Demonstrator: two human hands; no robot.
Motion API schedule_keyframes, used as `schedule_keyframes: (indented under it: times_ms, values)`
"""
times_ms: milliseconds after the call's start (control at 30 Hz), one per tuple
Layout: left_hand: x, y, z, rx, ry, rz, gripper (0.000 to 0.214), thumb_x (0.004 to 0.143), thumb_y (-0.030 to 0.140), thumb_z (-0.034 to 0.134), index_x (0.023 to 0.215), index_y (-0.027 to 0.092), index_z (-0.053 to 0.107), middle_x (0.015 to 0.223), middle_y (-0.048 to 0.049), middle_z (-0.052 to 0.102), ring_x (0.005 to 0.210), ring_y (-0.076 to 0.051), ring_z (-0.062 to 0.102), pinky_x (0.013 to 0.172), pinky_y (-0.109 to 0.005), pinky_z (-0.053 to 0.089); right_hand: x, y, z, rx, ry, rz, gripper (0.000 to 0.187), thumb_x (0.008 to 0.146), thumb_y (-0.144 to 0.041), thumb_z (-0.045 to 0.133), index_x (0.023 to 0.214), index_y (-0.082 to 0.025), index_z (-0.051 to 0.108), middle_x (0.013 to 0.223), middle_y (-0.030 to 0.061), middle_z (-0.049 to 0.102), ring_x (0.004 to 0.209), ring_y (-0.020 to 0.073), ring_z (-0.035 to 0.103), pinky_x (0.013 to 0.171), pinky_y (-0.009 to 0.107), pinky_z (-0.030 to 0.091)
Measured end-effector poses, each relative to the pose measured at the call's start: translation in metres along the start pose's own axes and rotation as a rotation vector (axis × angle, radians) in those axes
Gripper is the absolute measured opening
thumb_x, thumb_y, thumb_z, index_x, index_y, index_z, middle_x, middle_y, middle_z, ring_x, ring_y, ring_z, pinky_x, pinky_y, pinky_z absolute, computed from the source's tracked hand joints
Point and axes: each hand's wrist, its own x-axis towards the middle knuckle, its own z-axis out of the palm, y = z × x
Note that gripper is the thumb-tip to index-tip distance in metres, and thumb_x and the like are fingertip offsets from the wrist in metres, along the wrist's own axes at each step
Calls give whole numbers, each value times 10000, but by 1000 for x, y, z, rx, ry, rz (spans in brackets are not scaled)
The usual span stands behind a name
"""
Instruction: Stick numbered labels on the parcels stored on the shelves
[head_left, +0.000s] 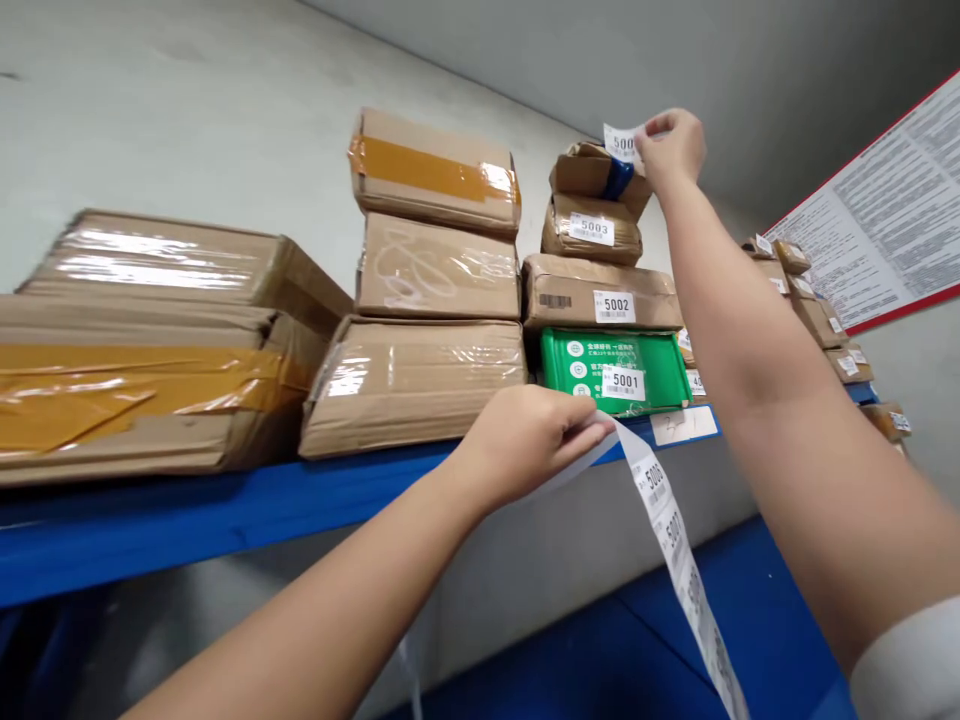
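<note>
1. Two bare hands work at the parcels: the right hand (673, 150) is raised, its grip pinched together on one edge of a white label (620, 142) reading "500", any further digit hidden by the fingers.
2. That label lies in front of the top brown box (576, 176), which has blue tape (619, 181) around it; whether it touches the box cannot be told.
3. The left hand (529, 435) is lower, its grip closed on a label strip (679, 545) that hangs down to the right, showing 5006 and 5007, with blurred labels below.
4. Beneath the top box, in descending order, are a brown parcel (555, 225) labelled 5003, a brown carton (559, 298) labelled 5002 and a green box (566, 350) labelled 5001.
5. Just left of this stack stand three stacked cartons (439, 265); farther left, two larger cartons (150, 400) lie one upon the other.
6. All these stand on a blue shelf (300, 510); at far right, smaller parcels (817, 320) sit near a red-bordered poster (870, 210).
</note>
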Motion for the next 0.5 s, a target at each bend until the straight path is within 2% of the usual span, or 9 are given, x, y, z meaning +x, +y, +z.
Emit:
schedule_keyframes:
  times_ms: [133,200,267,333,367,433,500]
  values:
    - [-7,-7,11,26,23,15,375,911,348,469,578,195,547,470,30,489,452,-112,427,473,-231,215,-11,-12,-7,-83,-51,-19,230,760,-215,731,701,-157,516,937,88,726,880,97,653,854,276,504]
    - [-10,-9,13,21,43,40,367,908,333,470,576,196,543,478,28,497,460,-114,436,477,-232,218,-15,-17,-11,-179,-49,-54,239,776,-282,720,767,-128,537,1027,129,701,970,146,673,854,320,512]
    - [-12,-11,12,2,69,62,368,908,320,463,568,196,528,475,30,489,456,-112,427,478,-232,222,-17,-24,-14,-301,-28,-77,378,748,-384,732,884,-79,555,1172,183,630,1073,218,667,879,365,506]
    - [-14,-12,11,-20,85,80,375,912,310,451,559,195,508,476,32,485,455,-108,419,481,-231,233,-14,-31,-15,-359,16,-78,563,678,-434,755,1016,-34,545,1314,227,525,1197,291,601,936,388,474]
    - [-15,-13,10,-29,94,90,380,912,306,446,553,195,496,476,33,483,455,-107,416,482,-231,237,-11,-32,-15,-339,3,-100,585,681,-413,742,1058,-17,535,1350,234,494,1246,314,556,964,389,453]
    - [-17,-14,10,-41,106,108,380,911,295,440,547,195,479,482,32,487,462,-105,417,487,-231,246,-2,-32,-13,-240,-156,-202,420,777,-320,621,1017,21,564,1299,187,556,1241,311,537,976,353,432]
    - [-18,-14,10,-52,124,120,379,910,289,437,545,195,467,483,33,484,464,-103,413,487,-232,244,8,-25,-9,-147,-393,-318,296,837,-227,482,859,37,613,1095,76,669,1064,216,629,920,272,450]
